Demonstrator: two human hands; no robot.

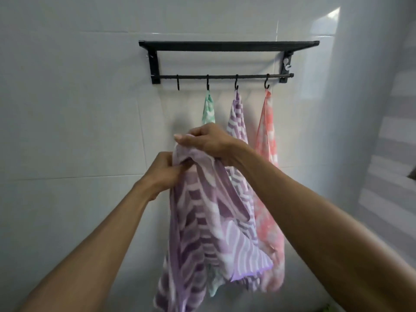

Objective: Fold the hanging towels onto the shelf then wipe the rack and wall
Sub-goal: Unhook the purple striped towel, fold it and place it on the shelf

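Note:
A purple striped towel [202,221] hangs from both my hands in front of the wall. My left hand [164,172] pinches its top edge from the left, and my right hand [207,140] grips the bunched top from above. Behind it a black wall rack [227,46] carries a shelf and a hook bar [225,76]. Three towels hang from its hooks: a green one [208,109], a second purple striped one [236,118] and a pink one [266,136]. The leftmost hook [178,83] is bare.
White tiled wall [78,109] fills the view behind the rack. A wall corner with striped light patches [391,154] stands at the right. Nothing lies on the rack's top shelf as far as this low angle shows.

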